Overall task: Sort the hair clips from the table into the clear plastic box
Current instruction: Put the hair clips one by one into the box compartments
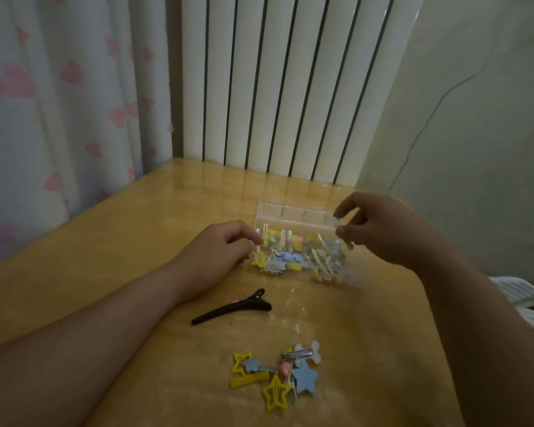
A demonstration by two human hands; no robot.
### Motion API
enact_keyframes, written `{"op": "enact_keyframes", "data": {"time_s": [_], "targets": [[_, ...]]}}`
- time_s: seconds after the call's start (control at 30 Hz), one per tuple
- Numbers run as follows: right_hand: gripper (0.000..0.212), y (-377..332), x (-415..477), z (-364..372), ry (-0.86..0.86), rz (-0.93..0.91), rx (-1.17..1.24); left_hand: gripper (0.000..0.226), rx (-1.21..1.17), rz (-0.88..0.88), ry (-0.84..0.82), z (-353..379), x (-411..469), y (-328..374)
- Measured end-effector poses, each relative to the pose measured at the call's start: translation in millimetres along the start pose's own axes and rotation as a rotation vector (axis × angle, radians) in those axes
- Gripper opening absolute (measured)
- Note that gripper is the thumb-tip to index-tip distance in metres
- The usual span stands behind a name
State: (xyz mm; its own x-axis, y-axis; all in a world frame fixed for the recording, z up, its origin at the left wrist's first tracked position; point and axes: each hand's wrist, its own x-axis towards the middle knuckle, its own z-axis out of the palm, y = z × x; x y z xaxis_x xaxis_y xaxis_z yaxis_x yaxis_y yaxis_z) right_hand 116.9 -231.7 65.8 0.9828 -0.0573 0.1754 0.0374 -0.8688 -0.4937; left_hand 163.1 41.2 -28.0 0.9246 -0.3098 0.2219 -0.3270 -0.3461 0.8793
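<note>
The clear plastic box [293, 218] sits mid-table, its front part packed with several small yellow, blue and pink hair clips. My left hand [216, 257] rests on the table against the box's left end, fingers curled on its corner. My right hand [379, 229] hovers over the box's right end, pinching a small pale clip [337, 222] between thumb and fingers. Near the front edge lies a pile of hair clips [278, 377]: yellow stars, a blue star, a yellow bar. A long black clip [232, 308] lies between the pile and the box.
The wooden table [121, 241] stands against a white radiator [284, 87], with a heart-print curtain [59, 103] to the left. A wall with a thin cable [429, 118] is at the right, and white fabric [518, 291] shows past the table's right edge.
</note>
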Motion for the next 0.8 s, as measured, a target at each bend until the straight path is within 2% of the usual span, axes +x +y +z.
{"op": "enact_keyframes", "data": {"time_s": [0.1,0.27,0.43,0.8], "targets": [[0.007,12,4,6,-0.020,0.058,-0.120,0.021,-0.005,0.007,-0.001,0,0,0],[0.017,17,9,13,-0.115,0.124,-0.367,0.021,-0.001,0.012,-0.008,0,0,-1],[0.013,18,11,26,-0.068,0.146,-0.501,0.021,-0.007,0.012,-0.007,0,1,-3],[0.007,21,12,32,-0.061,0.132,-0.485,0.020,-0.009,0.022,-0.002,0,3,-5]]}}
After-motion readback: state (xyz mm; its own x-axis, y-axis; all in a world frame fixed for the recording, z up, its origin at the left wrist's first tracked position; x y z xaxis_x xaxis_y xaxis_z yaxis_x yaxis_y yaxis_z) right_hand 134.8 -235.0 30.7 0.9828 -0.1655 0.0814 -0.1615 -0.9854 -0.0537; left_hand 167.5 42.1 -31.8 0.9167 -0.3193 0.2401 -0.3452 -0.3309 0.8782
